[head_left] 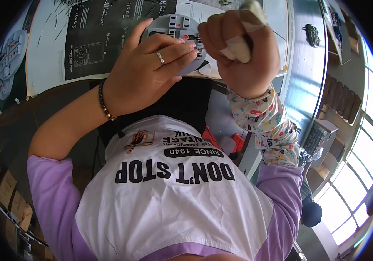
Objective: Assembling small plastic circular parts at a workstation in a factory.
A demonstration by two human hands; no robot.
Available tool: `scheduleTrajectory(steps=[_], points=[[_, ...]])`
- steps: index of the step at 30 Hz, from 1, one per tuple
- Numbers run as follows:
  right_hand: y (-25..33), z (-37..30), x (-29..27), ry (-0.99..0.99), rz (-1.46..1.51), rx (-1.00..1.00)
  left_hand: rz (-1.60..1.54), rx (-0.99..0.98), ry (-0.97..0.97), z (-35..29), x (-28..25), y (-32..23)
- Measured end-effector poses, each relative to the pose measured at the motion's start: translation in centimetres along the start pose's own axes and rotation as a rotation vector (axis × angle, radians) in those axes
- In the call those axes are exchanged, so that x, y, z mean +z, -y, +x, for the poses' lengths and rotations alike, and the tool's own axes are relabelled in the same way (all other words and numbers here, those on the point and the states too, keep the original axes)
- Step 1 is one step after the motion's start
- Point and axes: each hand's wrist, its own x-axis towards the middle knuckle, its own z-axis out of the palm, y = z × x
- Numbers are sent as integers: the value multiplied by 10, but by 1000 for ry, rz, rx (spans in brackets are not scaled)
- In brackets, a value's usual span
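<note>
My left hand [156, 65], wearing a ring and a beaded bracelet, reaches over a round grey plate [160, 22] at the table's front edge. Its fingers are stretched out, with the fingertips resting at small parts on the plate. Small white blocks [180, 21] with dark slots stand on the plate, and a small red piece [186, 37] shows beside the fingertips. My right hand [247, 56] is closed in a fist just right of the plate, raised nearer to me. Pale wrapping covers some of its fingers; whatever it grips is hidden. A floral sleeve covers that forearm.
A black printed sheet [90, 43] lies under the work on the white table, with thin dark wire bits strewn around it. More grey plates with parts [12, 56] stand at the far left. A small dark part [311, 35] lies on the shiny surface at right.
</note>
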Motion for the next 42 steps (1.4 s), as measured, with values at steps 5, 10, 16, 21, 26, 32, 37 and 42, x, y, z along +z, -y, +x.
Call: scheduleTrajectory(steps=[5, 10, 16, 21, 26, 32, 37, 42], points=[[17, -15, -6, 40, -88, -155, -38, -10, 15, 2, 1, -3], [7, -21, -13, 131, -45, -135, -63, -5, 2, 1, -2, 2], [10, -27, -10, 71, -77, -144, -120, -29, -9, 3, 1, 0], [-1, -21, 2, 13, -279, -143, -154, -35, -4, 10, -4, 5], [23, -27, 0, -115, -452, -25, -156, -14, -28, 5, -10, 11], [44, -10, -14, -404, -537, 218, -267, 138, -152, 54, -20, 24], [105, -80, -156, -754, -500, 216, -69, 193, -117, 97, -42, 16], [209, -338, -350, -1443, -833, 606, -134, 66, 6, 92, -16, 39]])
